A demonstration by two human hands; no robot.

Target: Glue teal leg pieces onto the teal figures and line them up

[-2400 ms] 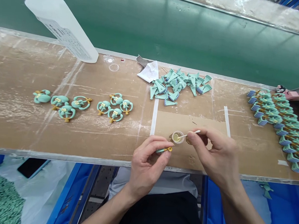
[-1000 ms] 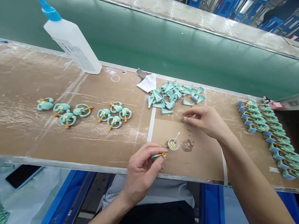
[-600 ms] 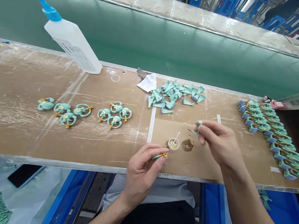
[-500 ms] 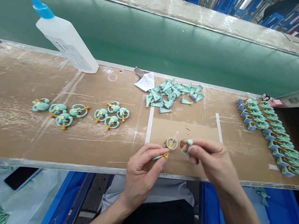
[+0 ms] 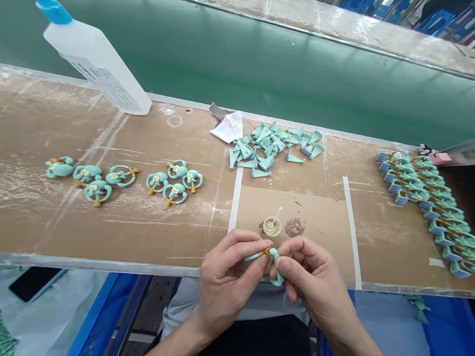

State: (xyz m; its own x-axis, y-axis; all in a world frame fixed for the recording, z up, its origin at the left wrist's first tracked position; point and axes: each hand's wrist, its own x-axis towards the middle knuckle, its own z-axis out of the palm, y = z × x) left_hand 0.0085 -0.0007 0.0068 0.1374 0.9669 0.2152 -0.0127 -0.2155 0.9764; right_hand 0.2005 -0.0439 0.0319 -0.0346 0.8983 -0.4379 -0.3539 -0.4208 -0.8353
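My left hand (image 5: 226, 275) pinches a slim teal clay piece with a yellow tip (image 5: 258, 255) at the bench's front edge. My right hand (image 5: 311, 283) grips a curved teal clay arm (image 5: 278, 268), holding it against the yellow tip. Just beyond both hands, a small plastic cup of yellow liquid (image 5: 270, 227) stands on a cardboard sheet (image 5: 311, 211), with a white swab (image 5: 276, 214) upright in it. A brownish translucent smear (image 5: 295, 227) lies beside the cup.
Groups of teal clay figures (image 5: 97, 190) lie to the left. A heap of teal fin-shaped parts (image 5: 268, 150) sits behind the cardboard, and a long double row of figures (image 5: 425, 206) runs along the right. A white glue bottle (image 5: 92, 53) lies at the back left.
My right hand has moved left from beside the smear, carrying the curved arm to the piece in my left hand. The two pieces now touch. The view has shifted slightly.
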